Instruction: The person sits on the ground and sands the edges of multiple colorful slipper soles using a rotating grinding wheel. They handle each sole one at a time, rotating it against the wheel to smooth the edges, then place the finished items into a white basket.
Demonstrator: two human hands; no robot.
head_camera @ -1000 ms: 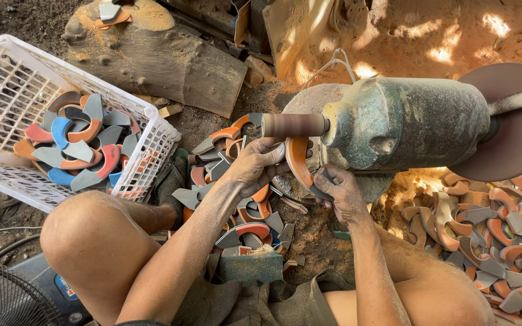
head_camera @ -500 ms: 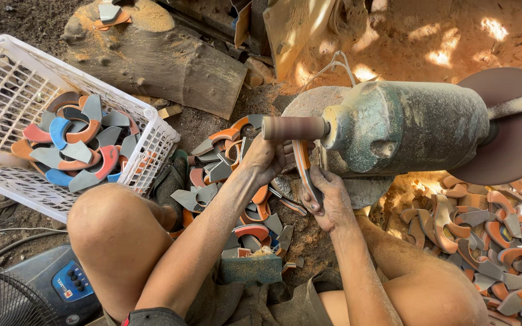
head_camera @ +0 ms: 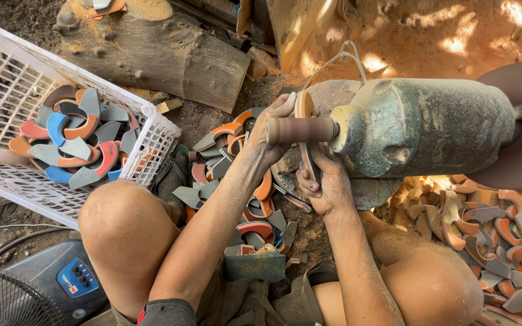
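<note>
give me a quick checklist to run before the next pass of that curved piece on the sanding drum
1. Both hands on the piece: ok. The left hand grips the top of the curved orange piece and the right hand its lower end.
2. Piece against the sanding drum: ok, it curves around the drum.
3. Fingers away from the drum: not ok, the left fingertips sit right beside it.
4. Drum spinning: cannot tell.
5. White basket for pieces within reach: ok, it stands beside the left knee.
6. Motor housing steady: cannot tell.
</note>
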